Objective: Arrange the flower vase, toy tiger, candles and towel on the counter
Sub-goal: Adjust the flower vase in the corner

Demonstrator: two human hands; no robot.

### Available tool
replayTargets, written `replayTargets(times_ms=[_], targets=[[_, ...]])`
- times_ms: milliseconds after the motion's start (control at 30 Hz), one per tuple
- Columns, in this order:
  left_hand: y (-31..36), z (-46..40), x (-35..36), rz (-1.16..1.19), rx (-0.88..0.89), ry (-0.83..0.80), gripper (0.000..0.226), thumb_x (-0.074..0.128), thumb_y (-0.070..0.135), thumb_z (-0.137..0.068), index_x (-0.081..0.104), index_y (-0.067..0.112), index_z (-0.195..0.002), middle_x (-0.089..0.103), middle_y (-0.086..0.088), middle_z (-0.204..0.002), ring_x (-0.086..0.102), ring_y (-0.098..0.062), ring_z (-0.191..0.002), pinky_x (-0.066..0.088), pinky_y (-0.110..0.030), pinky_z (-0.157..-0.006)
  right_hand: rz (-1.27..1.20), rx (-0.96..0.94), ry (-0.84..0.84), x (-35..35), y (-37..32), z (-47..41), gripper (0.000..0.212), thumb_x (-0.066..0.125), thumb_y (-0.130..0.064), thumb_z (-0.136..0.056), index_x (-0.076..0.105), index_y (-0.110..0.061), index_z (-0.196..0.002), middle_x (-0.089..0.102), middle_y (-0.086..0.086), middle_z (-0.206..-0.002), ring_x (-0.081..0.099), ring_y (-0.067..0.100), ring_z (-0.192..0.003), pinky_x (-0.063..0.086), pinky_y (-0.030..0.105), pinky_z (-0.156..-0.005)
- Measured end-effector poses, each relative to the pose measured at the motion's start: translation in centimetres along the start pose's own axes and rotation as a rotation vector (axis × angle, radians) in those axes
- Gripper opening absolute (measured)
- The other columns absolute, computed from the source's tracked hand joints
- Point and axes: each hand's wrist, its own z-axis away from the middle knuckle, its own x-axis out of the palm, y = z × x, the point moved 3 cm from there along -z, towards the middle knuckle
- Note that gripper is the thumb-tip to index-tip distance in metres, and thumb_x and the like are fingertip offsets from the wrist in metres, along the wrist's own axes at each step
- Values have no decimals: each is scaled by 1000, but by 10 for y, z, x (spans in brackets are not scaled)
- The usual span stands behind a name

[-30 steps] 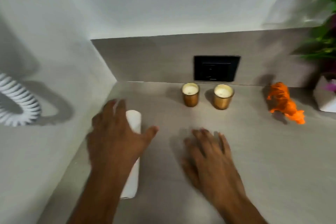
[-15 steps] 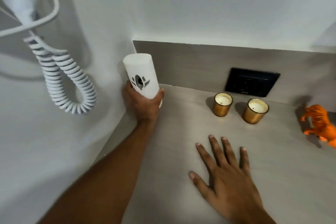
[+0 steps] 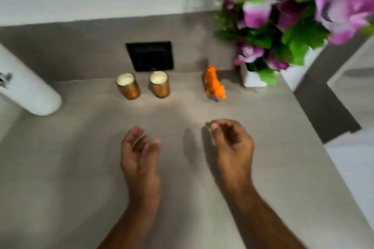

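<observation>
A white rolled towel with a dark emblem stands at the far left of the grey counter, partly cut off by the frame edge. Two gold candles sit side by side near the back wall. An orange toy tiger stands to their right, beside a white vase of purple flowers. My left hand and my right hand hover over the middle of the counter, fingers loosely curled and holding nothing.
A black wall socket sits in the grey backsplash behind the candles. The counter ends at a right edge, with a white floor or lower surface beyond it. White wall rises above the backsplash.
My left hand let go of the towel, which now stands at the far left, and drew back to the middle. My right hand lifted off the counter. The view swung right, bringing the flowers in.
</observation>
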Motion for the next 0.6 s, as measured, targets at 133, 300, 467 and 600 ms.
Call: replayTargets(times_ms=[133, 300, 467, 600], targets=[[-10, 36, 91, 126, -156, -321, 44, 58, 10, -71, 57, 13, -115, 60, -5, -112, 58, -15, -103, 46, -20, -90, -23, -14, 157, -79, -10, -61, 6, 63, 5, -96, 67, 9, -95, 70, -9, -70, 62, -3, -64, 50, 9, -61], [-23, 41, 189, 201, -328, -471, 38, 52, 22, -97, 51, 8, -132, 57, -11, -124, 56, -23, -121, 42, -25, -101, 101, -42, 175, -101, -9, -144, 25, 59, -15, -103, 71, 6, -98, 69, 14, -87, 62, 23, -86, 56, 48, -89], [-42, -4, 256, 125, -347, -362, 47, 33, 33, -106, 44, 4, -142, 59, -7, -130, 54, -14, -117, 37, -32, -110, 281, -76, 155, -82, -13, -190, 43, 48, -35, -106, 62, -10, -74, 66, 10, -76, 55, 27, -76, 37, 35, -68], [-51, -26, 293, -101, -263, -380, 56, 34, 45, -101, 54, 0, -129, 57, -24, -136, 47, -14, -100, 45, -40, -102, 338, -81, 171, -85, -9, -209, 50, 48, -28, -105, 43, -15, -57, 57, 13, -65, 44, 31, -71, 25, 31, -64]])
